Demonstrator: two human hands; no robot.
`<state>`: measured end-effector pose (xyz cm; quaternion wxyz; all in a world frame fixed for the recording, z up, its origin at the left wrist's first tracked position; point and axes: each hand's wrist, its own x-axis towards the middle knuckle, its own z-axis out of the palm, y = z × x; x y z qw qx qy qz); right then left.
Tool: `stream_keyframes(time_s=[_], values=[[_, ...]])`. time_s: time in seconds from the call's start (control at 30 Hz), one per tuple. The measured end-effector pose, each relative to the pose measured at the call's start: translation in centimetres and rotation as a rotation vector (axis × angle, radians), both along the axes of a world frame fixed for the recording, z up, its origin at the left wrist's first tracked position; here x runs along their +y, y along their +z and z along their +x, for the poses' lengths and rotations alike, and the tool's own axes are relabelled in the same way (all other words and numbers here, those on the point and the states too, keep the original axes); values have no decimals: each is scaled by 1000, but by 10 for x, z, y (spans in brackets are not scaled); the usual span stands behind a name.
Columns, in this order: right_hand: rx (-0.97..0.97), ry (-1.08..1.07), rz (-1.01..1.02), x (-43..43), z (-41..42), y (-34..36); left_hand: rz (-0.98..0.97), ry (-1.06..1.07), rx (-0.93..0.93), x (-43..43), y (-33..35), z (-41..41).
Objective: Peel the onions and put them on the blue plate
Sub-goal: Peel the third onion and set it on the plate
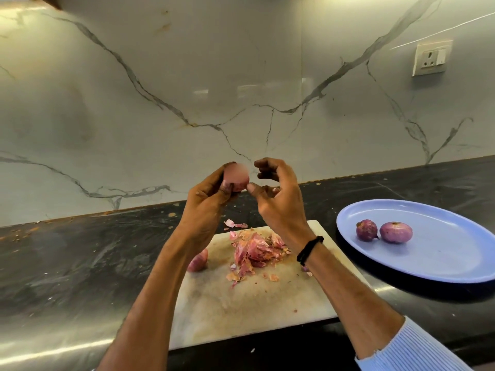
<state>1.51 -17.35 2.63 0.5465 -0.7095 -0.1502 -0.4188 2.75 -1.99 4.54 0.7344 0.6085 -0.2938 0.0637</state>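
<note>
Mid-peel, the left hand [206, 199] grips an onion [237, 180] above the board [241, 303]'s far edge while the right hand [276, 196] curls just beside it, pinching skin or not I cannot tell; the next move probably calls for stripping the remainder and carrying it right to the blue plate [442, 255].

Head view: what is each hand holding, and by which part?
Left hand grips an onion by its lower side. Right hand has its thumb at the onion's edge; whether it pinches skin cannot be told.
</note>
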Motion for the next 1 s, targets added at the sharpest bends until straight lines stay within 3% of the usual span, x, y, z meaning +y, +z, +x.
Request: stream_keyframes(time_s=[0.27, 0.57, 0.83, 1.0], values=[[-132, -50, -285, 5, 8, -8, -15, -47, 44, 4, 0, 3], [-191, -174, -434, -1, 15, -13, 17, -55, 36, 4, -2, 3], [-176, -159, -484, -2, 17, -15, 26, -22, 31, 3, -6, 6], [-212, -166, -408, 1, 13, -14, -57, -11, 98, 4, -5, 10]])
